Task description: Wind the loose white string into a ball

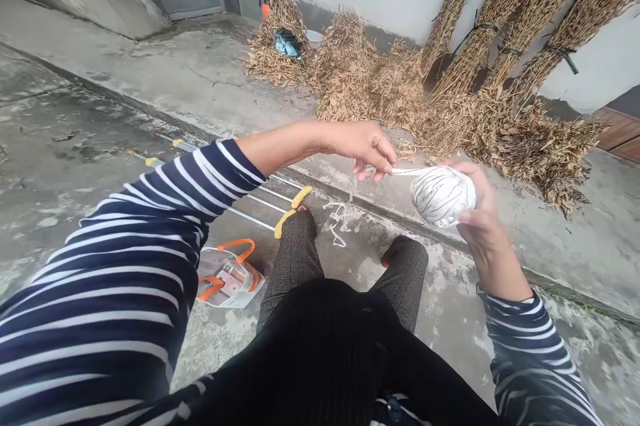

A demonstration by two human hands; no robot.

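My right hand is wrapped round a ball of white yarn, with the ball's near face showing. From the ball a strand runs level to my left hand, whose thumb and fingers pinch it. Below the left hand, a loose tangle of white yarn lies on the concrete between my feet. Whether that tangle joins the strand in my fingers is hard to make out.
A clear bag with orange handles stands by my left leg, near a metal rack with yellow ends. Heaps of dried stalks lie along the wall. Tied stalk bundles lean there at right.
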